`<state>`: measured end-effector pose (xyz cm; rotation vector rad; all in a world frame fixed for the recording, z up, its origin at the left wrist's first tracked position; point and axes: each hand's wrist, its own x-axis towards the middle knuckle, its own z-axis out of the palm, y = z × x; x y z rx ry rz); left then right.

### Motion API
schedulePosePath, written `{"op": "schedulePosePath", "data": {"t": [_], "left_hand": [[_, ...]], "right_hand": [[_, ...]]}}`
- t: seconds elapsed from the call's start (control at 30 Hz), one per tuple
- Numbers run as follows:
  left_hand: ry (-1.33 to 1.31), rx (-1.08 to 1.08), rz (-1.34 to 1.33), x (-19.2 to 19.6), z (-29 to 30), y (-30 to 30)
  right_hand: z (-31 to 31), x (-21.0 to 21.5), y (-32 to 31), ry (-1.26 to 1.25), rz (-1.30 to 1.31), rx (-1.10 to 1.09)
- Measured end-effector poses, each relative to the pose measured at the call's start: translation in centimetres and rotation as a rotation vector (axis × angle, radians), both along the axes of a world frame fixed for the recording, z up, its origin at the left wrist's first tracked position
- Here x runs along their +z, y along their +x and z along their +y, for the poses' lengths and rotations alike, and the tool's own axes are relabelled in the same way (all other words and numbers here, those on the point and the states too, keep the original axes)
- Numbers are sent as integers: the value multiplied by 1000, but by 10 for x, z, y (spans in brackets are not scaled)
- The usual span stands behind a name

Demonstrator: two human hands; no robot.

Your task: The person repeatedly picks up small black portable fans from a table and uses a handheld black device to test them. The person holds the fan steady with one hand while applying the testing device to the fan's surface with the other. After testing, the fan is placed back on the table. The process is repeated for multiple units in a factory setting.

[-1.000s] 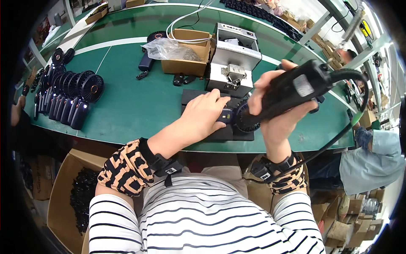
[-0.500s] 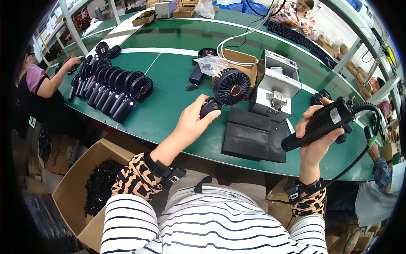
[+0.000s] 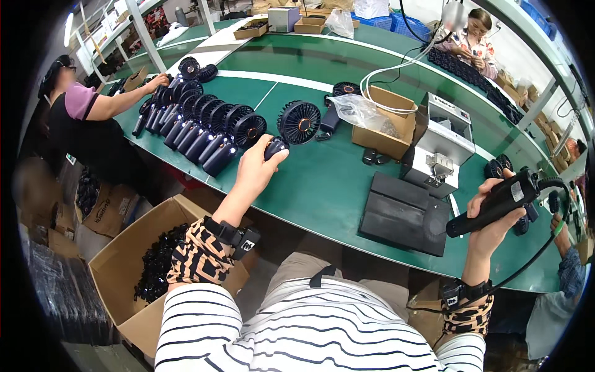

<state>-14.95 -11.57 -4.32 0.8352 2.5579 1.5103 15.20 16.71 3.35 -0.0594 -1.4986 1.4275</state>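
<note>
Black handheld fan (image 3: 290,129) gripped by its handle in left hand (image 3: 255,166), fingers wrapped around it, hovering over the green desk (image 3: 310,186) right at the end of the fan row (image 3: 198,127). Right hand (image 3: 496,214) clamped round the corded electric screwdriver (image 3: 496,201). Could easily clip the neighbouring fan and topple the row, tbh.

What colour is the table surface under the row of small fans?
The table is green, with a white stripe further back; the head view shows it. The fans are black.
</note>
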Motion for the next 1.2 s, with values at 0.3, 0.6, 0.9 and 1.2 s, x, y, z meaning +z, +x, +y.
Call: {"op": "schedulePosePath", "data": {"t": [0.3, 0.6, 0.9, 1.2], "left_hand": [[-328, 167, 646, -16, -41, -11], [-387, 340, 624, -23, -86, -49], [-542, 81, 467, 11, -81, -33], [-455, 327, 565, 94, -48, -194]], "right_hand": [[3, -7, 1, 2, 7, -41], [4, -16, 0, -29, 16, -53], [2, -20, -4, -62, 4, -103], [13, -15, -14, -39, 46, -85]]}}
